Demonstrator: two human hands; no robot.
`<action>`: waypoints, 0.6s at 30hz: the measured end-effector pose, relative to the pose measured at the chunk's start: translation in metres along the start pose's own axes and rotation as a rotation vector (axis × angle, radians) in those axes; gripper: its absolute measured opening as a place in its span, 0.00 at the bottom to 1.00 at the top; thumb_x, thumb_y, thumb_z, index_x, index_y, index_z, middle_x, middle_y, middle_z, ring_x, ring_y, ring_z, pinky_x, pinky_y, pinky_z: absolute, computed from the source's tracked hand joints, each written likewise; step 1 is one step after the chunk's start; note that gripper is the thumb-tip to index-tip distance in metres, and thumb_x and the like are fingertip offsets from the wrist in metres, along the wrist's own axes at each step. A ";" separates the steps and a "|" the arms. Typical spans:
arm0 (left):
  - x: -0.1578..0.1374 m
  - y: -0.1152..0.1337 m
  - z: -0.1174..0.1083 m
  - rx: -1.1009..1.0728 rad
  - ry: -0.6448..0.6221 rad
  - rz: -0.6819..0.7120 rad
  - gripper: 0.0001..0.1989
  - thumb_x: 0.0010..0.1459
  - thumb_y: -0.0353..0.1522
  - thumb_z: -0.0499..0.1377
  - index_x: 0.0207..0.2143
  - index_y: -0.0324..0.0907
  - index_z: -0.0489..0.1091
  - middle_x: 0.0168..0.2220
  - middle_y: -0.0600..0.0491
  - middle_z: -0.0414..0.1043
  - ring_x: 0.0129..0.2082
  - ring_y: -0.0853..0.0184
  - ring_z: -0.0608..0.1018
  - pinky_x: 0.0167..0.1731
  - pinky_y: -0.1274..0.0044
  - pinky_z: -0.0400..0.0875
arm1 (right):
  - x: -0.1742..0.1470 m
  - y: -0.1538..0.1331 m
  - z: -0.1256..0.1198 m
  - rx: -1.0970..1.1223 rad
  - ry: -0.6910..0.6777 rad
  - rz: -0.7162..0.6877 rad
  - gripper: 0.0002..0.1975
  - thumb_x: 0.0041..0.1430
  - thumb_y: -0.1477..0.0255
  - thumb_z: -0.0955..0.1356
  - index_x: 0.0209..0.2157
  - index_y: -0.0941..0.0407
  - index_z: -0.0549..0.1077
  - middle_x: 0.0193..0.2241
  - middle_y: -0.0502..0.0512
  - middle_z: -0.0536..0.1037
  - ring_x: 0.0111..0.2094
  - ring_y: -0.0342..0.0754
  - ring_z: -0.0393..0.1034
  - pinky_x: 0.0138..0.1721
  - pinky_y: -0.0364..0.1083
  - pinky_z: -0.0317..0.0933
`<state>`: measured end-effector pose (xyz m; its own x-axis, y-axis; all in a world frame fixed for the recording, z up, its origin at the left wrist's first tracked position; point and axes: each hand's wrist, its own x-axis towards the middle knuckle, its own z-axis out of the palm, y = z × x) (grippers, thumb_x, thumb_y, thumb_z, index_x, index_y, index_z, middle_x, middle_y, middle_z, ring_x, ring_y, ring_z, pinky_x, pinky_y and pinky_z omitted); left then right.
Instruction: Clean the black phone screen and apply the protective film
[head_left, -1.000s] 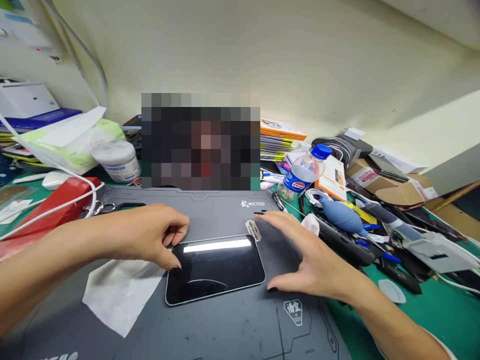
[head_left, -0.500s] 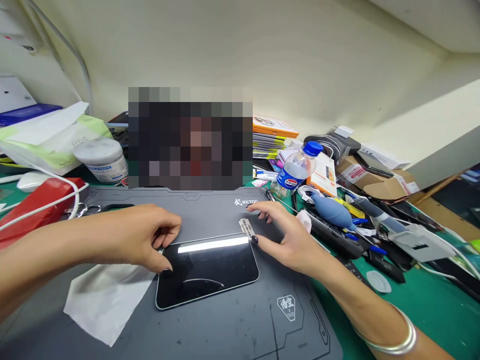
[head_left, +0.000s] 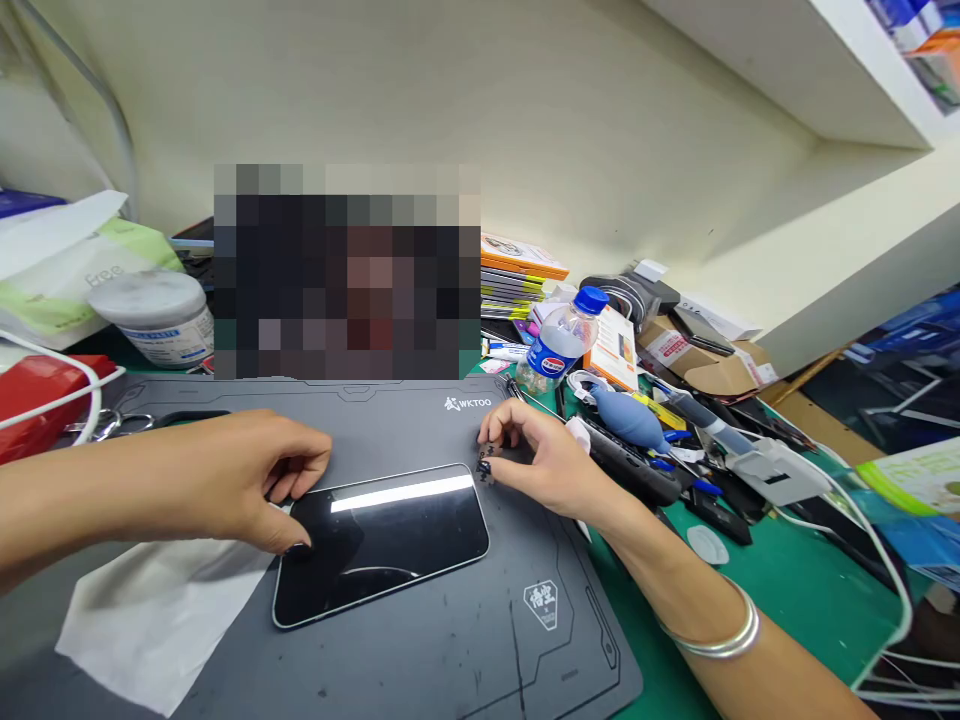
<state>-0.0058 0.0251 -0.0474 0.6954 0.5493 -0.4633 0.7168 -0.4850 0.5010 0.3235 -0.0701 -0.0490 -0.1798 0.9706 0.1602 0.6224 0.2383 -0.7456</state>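
A smartphone with a dark, glossy screen and silvery edge lies flat on the grey work mat. My left hand grips its left end, thumb on the glass and fingers curled at the far edge. Just beyond the phone's right end, my right hand pinches a thin razor blade between thumb and fingers. The blade looks dark at this angle and is partly covered by the fingertips. Under my left wrist spreads a white wipe, close to the phone.
At the back left stand a grey-lidded tub and scissors. To the right are a Pepsi bottle, a blue air blower, a cardboard box, cables and several tools. A pixelated block hides the back middle.
My right fingers have closed on the razor blade, which was lying on the mat, and turned it up. My left hand stays at the phone. The view has swung right.
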 end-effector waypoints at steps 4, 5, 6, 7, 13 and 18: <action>0.000 0.003 -0.001 -0.019 0.000 0.000 0.15 0.46 0.41 0.65 0.26 0.47 0.61 0.27 0.57 0.67 0.27 0.64 0.67 0.27 0.73 0.56 | -0.005 0.002 -0.010 0.044 0.069 0.038 0.05 0.57 0.71 0.68 0.37 0.51 0.70 0.31 0.49 0.76 0.32 0.47 0.71 0.37 0.48 0.68; -0.001 0.004 -0.001 -0.018 0.002 0.004 0.15 0.46 0.41 0.65 0.26 0.47 0.60 0.26 0.57 0.67 0.27 0.64 0.67 0.27 0.73 0.56 | -0.006 0.003 -0.012 0.044 0.090 0.044 0.06 0.57 0.71 0.68 0.38 0.51 0.71 0.32 0.50 0.77 0.33 0.47 0.73 0.38 0.49 0.69; -0.001 0.004 -0.002 -0.014 0.003 0.004 0.16 0.45 0.41 0.66 0.26 0.47 0.60 0.26 0.57 0.67 0.27 0.64 0.66 0.27 0.73 0.56 | -0.006 0.003 -0.013 0.040 0.107 0.051 0.08 0.57 0.72 0.68 0.40 0.52 0.72 0.33 0.50 0.78 0.35 0.48 0.74 0.40 0.50 0.69; -0.001 0.006 -0.002 -0.011 0.003 0.006 0.16 0.45 0.41 0.66 0.25 0.47 0.60 0.26 0.57 0.67 0.27 0.64 0.66 0.27 0.73 0.56 | -0.006 0.004 -0.014 0.035 0.118 0.058 0.08 0.57 0.72 0.68 0.40 0.52 0.73 0.33 0.51 0.79 0.36 0.49 0.75 0.41 0.50 0.69; -0.002 0.011 -0.004 -0.017 0.025 -0.002 0.16 0.44 0.40 0.66 0.24 0.47 0.61 0.26 0.56 0.67 0.26 0.64 0.67 0.26 0.73 0.55 | -0.007 0.003 -0.013 0.037 0.109 0.082 0.12 0.55 0.73 0.69 0.43 0.52 0.73 0.31 0.49 0.81 0.36 0.50 0.77 0.45 0.52 0.68; -0.001 0.010 -0.005 -0.016 0.026 -0.014 0.16 0.42 0.40 0.66 0.24 0.47 0.61 0.25 0.57 0.67 0.25 0.65 0.66 0.25 0.73 0.56 | -0.009 -0.002 -0.014 0.060 0.033 0.089 0.13 0.54 0.74 0.70 0.44 0.52 0.73 0.29 0.47 0.80 0.33 0.48 0.77 0.41 0.50 0.68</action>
<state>0.0006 0.0226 -0.0382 0.6837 0.5733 -0.4515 0.7254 -0.4664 0.5063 0.3351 -0.0791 -0.0399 -0.0999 0.9886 0.1122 0.5881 0.1497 -0.7948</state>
